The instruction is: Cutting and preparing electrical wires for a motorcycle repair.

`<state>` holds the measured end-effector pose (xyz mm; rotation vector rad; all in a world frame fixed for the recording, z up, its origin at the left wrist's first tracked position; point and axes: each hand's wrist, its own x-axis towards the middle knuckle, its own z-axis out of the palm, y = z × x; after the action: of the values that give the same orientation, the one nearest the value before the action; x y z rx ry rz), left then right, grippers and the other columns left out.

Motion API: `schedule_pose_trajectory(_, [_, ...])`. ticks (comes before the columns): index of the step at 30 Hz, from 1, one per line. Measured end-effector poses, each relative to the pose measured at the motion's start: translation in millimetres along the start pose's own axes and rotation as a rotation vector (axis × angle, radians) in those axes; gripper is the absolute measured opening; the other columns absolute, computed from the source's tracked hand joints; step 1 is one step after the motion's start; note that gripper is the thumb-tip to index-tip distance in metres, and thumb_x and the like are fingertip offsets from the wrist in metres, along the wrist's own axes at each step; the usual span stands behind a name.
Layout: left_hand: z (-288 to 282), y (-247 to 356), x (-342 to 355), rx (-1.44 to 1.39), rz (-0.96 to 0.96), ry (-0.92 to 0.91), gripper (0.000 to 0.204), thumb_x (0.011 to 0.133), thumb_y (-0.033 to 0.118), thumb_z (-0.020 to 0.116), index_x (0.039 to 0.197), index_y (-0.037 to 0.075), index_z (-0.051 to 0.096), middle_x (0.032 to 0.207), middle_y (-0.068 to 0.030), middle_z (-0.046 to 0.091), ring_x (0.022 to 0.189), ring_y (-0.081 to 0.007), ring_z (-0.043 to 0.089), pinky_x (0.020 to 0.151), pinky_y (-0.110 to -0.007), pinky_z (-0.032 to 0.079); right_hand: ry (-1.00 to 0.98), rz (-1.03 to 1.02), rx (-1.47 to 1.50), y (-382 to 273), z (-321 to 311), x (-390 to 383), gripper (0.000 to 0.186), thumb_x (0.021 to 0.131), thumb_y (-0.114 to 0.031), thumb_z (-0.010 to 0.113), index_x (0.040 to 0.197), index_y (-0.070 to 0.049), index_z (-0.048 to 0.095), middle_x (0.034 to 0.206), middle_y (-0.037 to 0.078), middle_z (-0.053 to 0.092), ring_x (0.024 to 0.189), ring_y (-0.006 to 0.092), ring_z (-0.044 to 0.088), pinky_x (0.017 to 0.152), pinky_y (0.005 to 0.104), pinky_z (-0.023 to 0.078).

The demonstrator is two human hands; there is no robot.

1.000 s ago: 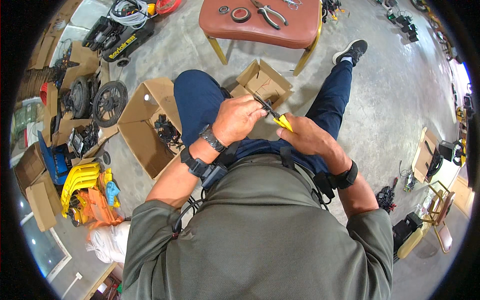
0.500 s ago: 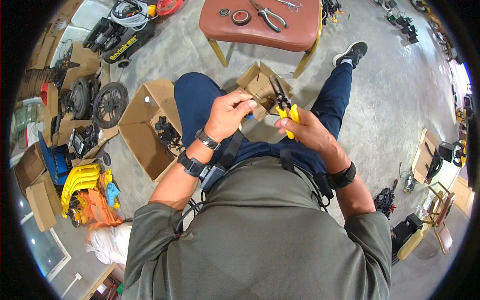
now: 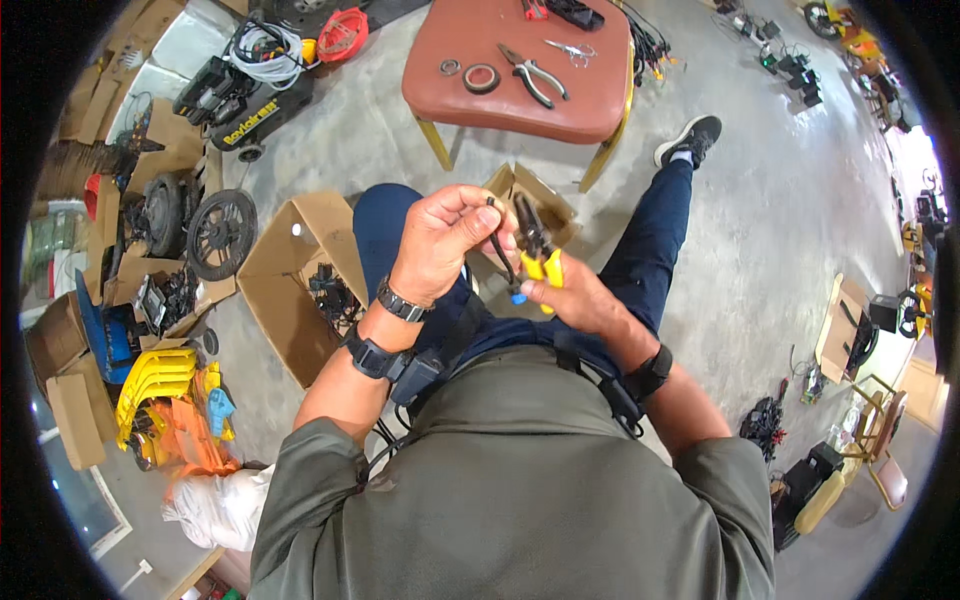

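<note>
My left hand [image 3: 440, 240] pinches a dark cable [image 3: 500, 250] that hangs down to a small blue end [image 3: 518, 296]. My right hand [image 3: 578, 300] grips a yellow-handled tool [image 3: 532, 230], which looks like wire strippers, its dark head pointing up beside the cable. Both hands are between my knees, over a small open cardboard box [image 3: 555, 210]. A brown padded chair seat [image 3: 520, 115] ahead holds pliers [image 3: 530, 70], tape rolls [image 3: 480, 78] and scissors [image 3: 573, 50].
A larger cardboard box [image 3: 280, 290] with black wiring is left of my knee. Wheels [image 3: 220, 235], yellow plastic panels [image 3: 150, 385], a compressor [image 3: 230, 115] and cardboard crowd the left. Tangled cables [image 3: 762, 425] and a low board [image 3: 838, 330] are at the right on the concrete floor [image 3: 750, 230].
The yellow tool has come upright beside my left hand, and the cable with its blue end now shows more. My left hand has moved left. The chair appears lower in view.
</note>
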<state>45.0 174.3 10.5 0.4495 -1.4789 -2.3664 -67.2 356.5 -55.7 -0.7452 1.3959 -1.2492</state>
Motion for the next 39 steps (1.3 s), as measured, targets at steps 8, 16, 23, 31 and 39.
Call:
schedule_pose_trajectory(8, [2,13,-3,-0.107,0.049,-0.032,0.014,0.091,0.013,0.062,0.098,0.001,0.057,0.093,-0.0141,0.063,0.077,-0.0231,0.064,0.070,-0.038,0.056,-0.048,0.021,0.010,11,9,1,0.016,0.090,-0.015,0.062,0.100,-0.005,0.054,0.080,-0.001,0.052,0.073,0.0101,0.048,0.065,0.0283,0.043])
schedule_pose_trajectory(16, [22,9,-5,-0.084,-0.043,-0.208,0.014,0.090,0.013,0.064,0.094,0.002,0.058,0.090,-0.0119,0.063,0.077,-0.0194,0.064,0.067,-0.031,0.054,-0.054,-0.021,0.081,-13,5,3,0.031,0.090,-0.006,0.055,0.121,-0.003,0.050,0.105,0.001,0.057,0.096,0.0096,0.052,0.085,0.0251,0.043])
schedule_pose_trajectory(23, [9,16,-1,0.126,0.222,0.001,0.011,0.089,0.009,0.065,0.094,0.001,0.059,0.091,-0.0117,0.064,0.078,-0.0187,0.063,0.070,-0.031,0.052,-0.185,0.060,0.197,-8,5,-1,0.028,0.096,-0.014,0.048,0.121,-0.002,0.050,0.096,0.006,0.067,0.090,0.0122,0.058,0.077,0.0266,0.046])
schedule_pose_trajectory(31, [-15,27,14,0.456,0.592,0.330,0.008,0.087,-0.001,0.063,0.095,-0.001,0.061,0.095,-0.0099,0.064,0.077,-0.0153,0.062,0.073,-0.029,0.052,-0.121,0.116,0.370,-32,13,8,0.024,0.097,-0.018,0.050,0.112,0.001,0.051,0.083,0.008,0.061,0.073,0.0150,0.060,0.066,0.0293,0.051])
schedule_pose_trajectory(39, [-66,42,17,0.207,0.454,0.542,0.009,0.089,0.008,0.064,0.094,0.001,0.063,0.087,-0.0097,0.068,0.072,-0.0166,0.065,0.064,-0.027,0.052,-0.200,0.102,0.157,-69,-25,16,0.027,0.094,-0.014,0.056,0.114,0.003,0.054,0.090,0.007,0.064,0.078,0.0127,0.061,0.074,0.0272,0.050])
